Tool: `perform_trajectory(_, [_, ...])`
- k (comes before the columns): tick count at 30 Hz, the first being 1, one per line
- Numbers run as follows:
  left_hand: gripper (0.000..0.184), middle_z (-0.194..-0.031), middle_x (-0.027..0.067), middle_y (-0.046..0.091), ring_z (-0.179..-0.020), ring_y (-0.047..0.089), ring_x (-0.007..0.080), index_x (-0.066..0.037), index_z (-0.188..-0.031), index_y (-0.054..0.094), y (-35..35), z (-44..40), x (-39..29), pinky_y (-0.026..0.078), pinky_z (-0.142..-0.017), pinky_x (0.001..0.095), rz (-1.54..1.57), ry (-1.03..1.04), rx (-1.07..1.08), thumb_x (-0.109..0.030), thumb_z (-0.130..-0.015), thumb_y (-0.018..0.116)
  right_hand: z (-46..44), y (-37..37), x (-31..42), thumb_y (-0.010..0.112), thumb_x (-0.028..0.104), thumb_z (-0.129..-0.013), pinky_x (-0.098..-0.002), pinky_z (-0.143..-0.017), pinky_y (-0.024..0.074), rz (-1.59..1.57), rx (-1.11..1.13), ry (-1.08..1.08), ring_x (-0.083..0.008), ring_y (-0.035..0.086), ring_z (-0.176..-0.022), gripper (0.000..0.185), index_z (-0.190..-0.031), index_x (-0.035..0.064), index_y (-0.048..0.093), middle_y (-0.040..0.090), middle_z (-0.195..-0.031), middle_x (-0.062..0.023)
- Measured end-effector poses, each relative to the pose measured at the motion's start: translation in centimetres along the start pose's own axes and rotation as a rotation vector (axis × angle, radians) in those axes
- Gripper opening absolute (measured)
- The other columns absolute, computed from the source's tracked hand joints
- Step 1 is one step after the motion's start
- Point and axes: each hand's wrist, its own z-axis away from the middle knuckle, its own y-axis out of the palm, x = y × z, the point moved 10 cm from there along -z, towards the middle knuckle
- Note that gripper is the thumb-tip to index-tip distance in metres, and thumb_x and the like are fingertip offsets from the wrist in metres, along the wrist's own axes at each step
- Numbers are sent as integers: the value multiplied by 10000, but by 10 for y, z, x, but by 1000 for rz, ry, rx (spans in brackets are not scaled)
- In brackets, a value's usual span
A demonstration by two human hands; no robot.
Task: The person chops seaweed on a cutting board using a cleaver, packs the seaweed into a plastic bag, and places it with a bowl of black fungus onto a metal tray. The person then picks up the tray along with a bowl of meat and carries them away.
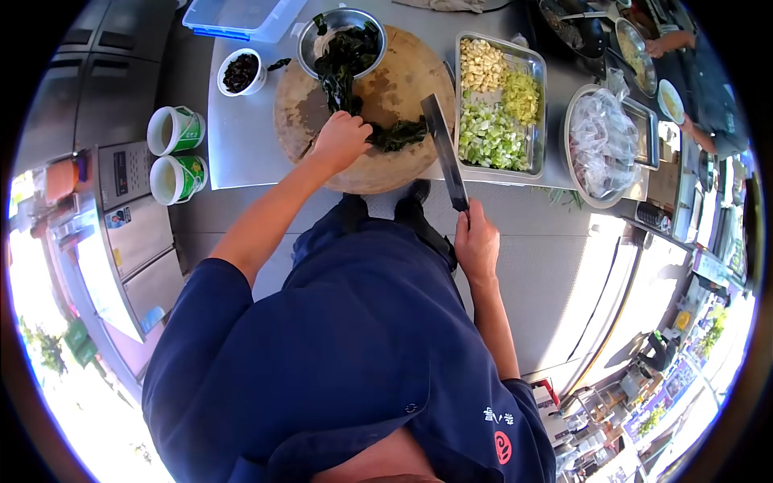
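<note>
The left hand (342,142) is over the round chopping board (409,76), upper middle of the frame, its fingers bent together against dark leaves (336,97). The fingertips are hidden from view, so I cannot tell whether they grip. The right hand (477,241), just right of the frame's middle, is closed round the handle of a knife (444,149). The blade is dark and broad, points toward the top of the frame, and stands between the board and a metal tray (542,153).

The dark leaves run from a metal bowl (303,50) down onto the board beside the left hand. The bowl rests on the upper part of the board and contains more of them. A separate dark pile (398,135) lies on the board between the left hand and the blade.

The tray, upper right of centre, contains three chopped foods in adjoining heaps: pale cubes (481,64), yellow-green bits (522,95) and green-and-white pieces (491,137). Left of the board stands a white tub (241,88) of dark pieces, near a clear plastic box (241,18). Right of the tray is a basin (573,157) of clear plastic bags (600,133).
</note>
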Motion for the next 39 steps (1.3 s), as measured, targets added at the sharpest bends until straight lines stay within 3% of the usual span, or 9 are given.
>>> perform_trajectory(2, [193, -856, 92, 606, -906, 621, 308, -96, -918, 677, -3, 4, -2, 464, -899, 425, 44, -16, -33, -247, -828, 757, 1, -1, 2, 561, 73, -935, -533, -650, 537, 59, -66, -34, -486, 659, -764, 311, -1242, 57, 515, 691, -874, -234])
perform_trajectory(5, [179, -839, 98, 594, -873, 610, 320, -94, -898, 681, -12, 23, 28, 461, -840, 438, 66, -16, -96, -230, -814, 762, -15, 64, -2, 523, 58, -932, -559, -636, 530, 155, 56, 21, -478, 660, -734, 213, -1142, 26, 509, 683, -830, -239])
perform_trajectory(8, [187, -849, 110, 593, -875, 605, 332, -84, -882, 679, -12, 27, 21, 464, -824, 449, 141, -17, -136, -218, -794, 775, -13, 63, 1, 513, 56, -924, -579, -619, 524, 192, 77, 63, -477, 659, -704, 148, -1065, 14, 495, 671, -797, -252])
perform_trajectory(15, [211, -871, 113, 595, -877, 601, 347, -66, -890, 688, -25, 30, 25, 468, -825, 460, 223, -27, -217, -207, -772, 791, -18, 22, 39, 528, 63, -926, -576, -605, 512, 217, 75, 66, -480, 655, -703, 163, -1077, 11, 495, 663, -773, -250])
perform_trajectory(21, [182, -879, 103, 592, -879, 599, 342, -76, -889, 688, -22, 30, 27, 465, -836, 461, 241, -24, -216, -199, -789, 777, -16, 68, 32, 518, 58, -928, -594, -625, 510, 149, 100, 16, -490, 655, -715, 155, -1072, 11, 485, 666, -782, -262])
perform_trajectory(23, [166, -919, 68, 599, -947, 618, 281, -105, -945, 700, -12, 28, 30, 444, -945, 427, 202, -57, -99, -212, -834, 764, -16, 78, 23, 511, 51, -924, -597, -627, 513, 139, 103, 35, -489, 662, -724, 159, -1074, 4, 486, 670, -787, -272])
perform_trajectory(26, [164, -881, 96, 590, -895, 597, 335, -82, -879, 688, -22, 29, 28, 458, -855, 457, 251, -17, -191, -202, -801, 770, -18, 60, 40, 519, 44, -918, -589, -612, 517, 232, 174, 97, -486, 665, -713, 164, -1073, 2, 486, 669, -776, -277])
perform_trajectory(33, [166, -876, 95, 588, -905, 595, 336, -81, -885, 680, -18, 32, 30, 453, -870, 453, 272, -17, -200, -187, -795, 770, -15, 80, 44, 547, 80, -949, -608, -623, 486, 80, 86, 35, -508, 639, -713, 191, -1114, 29, 466, 645, -730, -278])
perform_trajectory(39, [345, -980, 99, 582, -1001, 582, 324, -75, -1026, 649, -32, 29, 19, 439, -930, 459, 182, -13, -236, -188, -740, 805, -15, 93, 36, 553, 90, -950, -610, -634, 486, 124, 126, 58, -511, 640, -725, 193, -1113, 31, 465, 639, -728, -283])
